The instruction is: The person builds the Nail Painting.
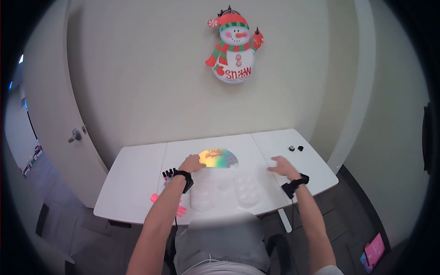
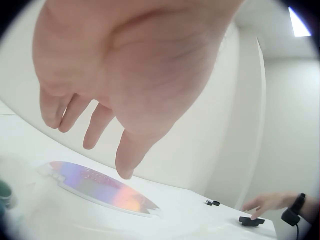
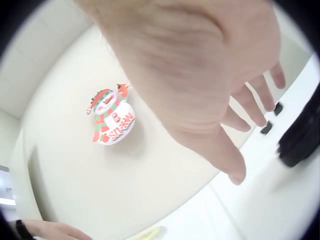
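Note:
My left hand [image 1: 191, 163] is at the left edge of a shiny rainbow half-round sheet [image 1: 219, 158] with reddish script. In the left wrist view its fingers [image 2: 97, 127] extend loosely above that sheet, apart from one another, holding nothing. My right hand [image 1: 284, 167] reaches over the right part of the table, thumb spread from the fingers. A dark black object [image 2: 251, 221] shows beneath its fingertips in the left wrist view. From the right wrist, a dark black object [image 3: 302, 135] appears beyond the fingers, blurred. Nothing shows inside the right palm.
Clear moulded plastic trays [image 1: 247, 190] lie at the front of the white table [image 1: 137, 176]. Black-capped bottles [image 1: 169, 173] and pink pieces [image 1: 181, 211] are by the left forearm. Two small black blocks [image 1: 296, 148] sit at the back right. A snowman decoration [image 1: 236, 50] hangs on the wall.

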`<action>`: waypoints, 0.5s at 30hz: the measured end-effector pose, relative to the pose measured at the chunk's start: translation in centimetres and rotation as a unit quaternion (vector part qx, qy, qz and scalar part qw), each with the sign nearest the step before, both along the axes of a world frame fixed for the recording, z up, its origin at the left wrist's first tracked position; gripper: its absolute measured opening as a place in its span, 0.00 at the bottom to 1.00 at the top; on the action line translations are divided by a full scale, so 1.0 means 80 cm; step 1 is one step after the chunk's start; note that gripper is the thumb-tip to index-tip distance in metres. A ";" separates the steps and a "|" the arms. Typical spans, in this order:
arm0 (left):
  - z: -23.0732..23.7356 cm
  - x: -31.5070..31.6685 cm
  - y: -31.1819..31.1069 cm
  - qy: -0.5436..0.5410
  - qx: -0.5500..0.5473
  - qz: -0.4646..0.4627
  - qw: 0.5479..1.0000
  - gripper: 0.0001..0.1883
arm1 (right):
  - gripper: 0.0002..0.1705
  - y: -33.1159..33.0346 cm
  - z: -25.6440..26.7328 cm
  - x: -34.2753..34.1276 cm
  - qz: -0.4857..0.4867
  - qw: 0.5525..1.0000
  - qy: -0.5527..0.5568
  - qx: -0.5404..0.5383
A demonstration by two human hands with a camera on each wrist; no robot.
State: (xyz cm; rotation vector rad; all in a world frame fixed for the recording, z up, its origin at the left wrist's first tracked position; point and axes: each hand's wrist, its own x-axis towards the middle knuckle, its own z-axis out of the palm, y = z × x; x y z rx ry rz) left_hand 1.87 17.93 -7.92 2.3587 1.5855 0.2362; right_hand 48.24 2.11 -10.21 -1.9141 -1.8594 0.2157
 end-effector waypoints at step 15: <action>-0.033 0.024 0.020 0.026 -0.016 0.072 0.997 0.32 | 0.44 0.122 0.048 -0.182 0.109 0.969 -0.001 -0.221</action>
